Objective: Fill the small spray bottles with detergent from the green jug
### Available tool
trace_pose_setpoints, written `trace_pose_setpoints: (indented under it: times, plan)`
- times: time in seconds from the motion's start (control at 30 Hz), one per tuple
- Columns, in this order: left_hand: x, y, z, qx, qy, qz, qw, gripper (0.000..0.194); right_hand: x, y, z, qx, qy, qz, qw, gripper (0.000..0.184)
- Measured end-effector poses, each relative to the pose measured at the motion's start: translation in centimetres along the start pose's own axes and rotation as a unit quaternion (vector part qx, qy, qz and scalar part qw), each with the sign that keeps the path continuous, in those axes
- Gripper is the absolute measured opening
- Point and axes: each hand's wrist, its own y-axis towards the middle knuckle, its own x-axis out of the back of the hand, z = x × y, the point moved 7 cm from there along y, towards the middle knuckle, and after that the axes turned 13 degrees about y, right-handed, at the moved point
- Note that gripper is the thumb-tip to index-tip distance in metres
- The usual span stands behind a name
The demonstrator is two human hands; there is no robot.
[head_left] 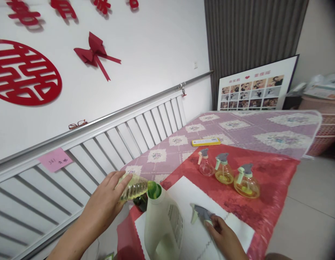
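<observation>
- The pour looks under way and unfinished, judging by the tilted bottle [134, 187] at lower centre-left, whose neck meets the open mouth of the pale jug [161, 227] at bottom centre; yellowish liquid remains in the bottle.
- The spray head [203, 212] is already off, held apart from any bottle, so refitting appears not yet done.
- Right of centre, three spray bottles stand with heads on: the pink-trigger bottle [206, 169] looks clear inside, while the middle bottle [224, 176] and the right-hand bottle [247, 187] show yellow liquid low down.
- The left hand [108, 189], lower left of centre, is closed around the tilted bottle's body.
- The right hand [224, 236], lower right, has thumb and fingers together on the base of the spray head, above the white sheet [187, 193].
</observation>
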Motion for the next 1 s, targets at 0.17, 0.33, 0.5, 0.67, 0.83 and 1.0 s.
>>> trace_pose_setpoints:
  times: [0.17,0.33,0.5,0.67,0.83,1.0]
  plan:
    - [-0.04,0.04,0.05,-0.004,0.004,-0.003,1.000,0.063,0.00,0.01,0.24,0.006,0.005,0.001,1.000,0.032]
    - [-0.01,0.04,0.12,0.000,0.009,-0.001,1.000,0.063,0.03,-0.02,0.45,0.005,0.010,0.000,1.000,0.033]
    - [-0.01,0.03,0.07,-0.003,0.010,-0.004,1.000,0.061,0.05,0.00,0.46,0.001,0.011,-0.001,1.000,0.032]
    - [-0.08,0.05,0.11,-0.003,0.011,-0.001,1.000,0.064,0.07,0.10,0.20,-0.003,0.009,-0.002,1.000,0.032]
    - [-0.08,0.07,0.13,-0.003,0.013,0.006,1.000,0.065,0.13,0.06,0.15,0.000,0.008,-0.004,1.000,0.031]
    - [0.29,0.15,0.02,-0.007,0.012,-0.010,1.000,0.063,0.16,-0.03,0.34,0.001,0.007,-0.004,1.000,0.032]
